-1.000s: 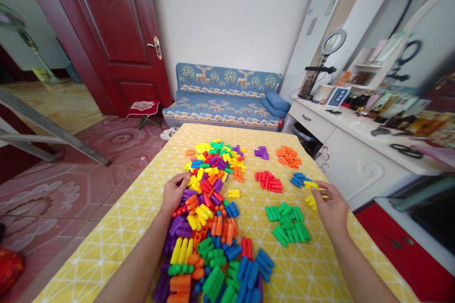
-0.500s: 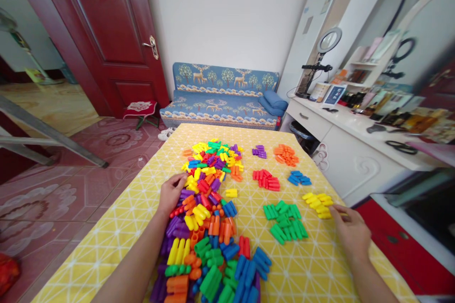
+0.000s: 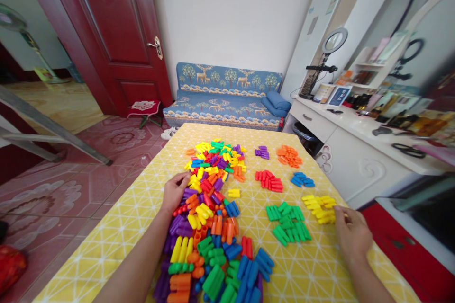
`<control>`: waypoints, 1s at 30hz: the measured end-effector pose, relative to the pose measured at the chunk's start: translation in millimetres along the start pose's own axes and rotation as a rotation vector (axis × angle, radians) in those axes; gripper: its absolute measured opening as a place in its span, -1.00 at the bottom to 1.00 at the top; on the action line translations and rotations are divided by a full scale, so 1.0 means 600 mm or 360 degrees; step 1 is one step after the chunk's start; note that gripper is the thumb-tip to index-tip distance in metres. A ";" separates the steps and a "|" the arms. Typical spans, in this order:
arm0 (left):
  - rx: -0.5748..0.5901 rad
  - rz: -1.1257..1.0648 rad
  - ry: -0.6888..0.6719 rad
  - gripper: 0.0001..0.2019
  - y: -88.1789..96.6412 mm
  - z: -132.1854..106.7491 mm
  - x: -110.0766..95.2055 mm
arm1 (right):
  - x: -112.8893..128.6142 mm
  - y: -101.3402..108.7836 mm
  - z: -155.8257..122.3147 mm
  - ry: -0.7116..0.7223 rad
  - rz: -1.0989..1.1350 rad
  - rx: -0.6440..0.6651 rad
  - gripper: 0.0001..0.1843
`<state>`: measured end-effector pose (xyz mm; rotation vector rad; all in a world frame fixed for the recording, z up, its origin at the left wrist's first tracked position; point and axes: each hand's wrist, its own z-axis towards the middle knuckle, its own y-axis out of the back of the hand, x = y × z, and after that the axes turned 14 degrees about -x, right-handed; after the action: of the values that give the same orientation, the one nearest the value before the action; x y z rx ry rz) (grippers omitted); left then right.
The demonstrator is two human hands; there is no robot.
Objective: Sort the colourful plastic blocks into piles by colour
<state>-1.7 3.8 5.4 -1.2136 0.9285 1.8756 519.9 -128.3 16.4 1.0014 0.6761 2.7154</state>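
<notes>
A long mixed pile of colourful plastic building blocks (image 3: 213, 199), shaped like joined tubes, covers the table's left half. At its left edge my left hand (image 3: 176, 191) has its fingers bent together against the blocks; what its fingertips hold, if anything, is hidden. Over on the right, my right hand (image 3: 355, 232) pinches at the edge of a small group of yellow blocks (image 3: 320, 206), its fingertips on a yellow block there. Beside that group lie green blocks (image 3: 288, 222). Farther back are sorted groups of blue blocks (image 3: 302, 180), red blocks (image 3: 269, 181), orange blocks (image 3: 289, 156) and purple blocks (image 3: 262, 152).
A yellow patterned cloth covers the table (image 3: 142, 203). One yellow block (image 3: 233, 193) lies just right of the mixed pile. Beyond the table stands a blue sofa (image 3: 227, 97); a white dresser (image 3: 355, 137) is at the right, a red stool (image 3: 144, 108) at the left.
My right hand's fingertips stay at the yellow group, whose near blocks have shifted and now leave a gap inside it. My left hand stays at the pile. The view has turned slightly left.
</notes>
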 end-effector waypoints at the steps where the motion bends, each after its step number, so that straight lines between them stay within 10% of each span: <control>1: 0.0004 0.0001 0.0000 -0.57 0.000 0.000 0.000 | 0.019 0.001 -0.003 0.0051 0.0077 -0.0024 -0.49; 9: 0.0000 -0.0004 -0.0015 -0.57 0.000 0.000 -0.001 | 0.257 -0.037 -0.089 0.0558 0.0946 0.1074 -0.71; 14: -0.0005 -0.0009 -0.0012 -0.57 0.000 0.000 -0.002 | 0.345 -0.093 -0.149 0.0969 0.0938 0.1514 -0.40; 25: -0.0003 -0.0008 -0.0008 -0.58 0.001 -0.001 -0.005 | 0.358 -0.109 -0.178 0.0878 0.0807 0.1420 -0.68; 30: -0.0010 -0.0011 -0.0005 -0.57 0.000 -0.001 -0.007 | 0.309 -0.072 -0.115 0.0471 0.0958 0.0983 -0.69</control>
<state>-0.2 2.6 9.0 -1.2160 0.9160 1.8760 334.3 -57.5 56.1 1.0521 1.5612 3.2951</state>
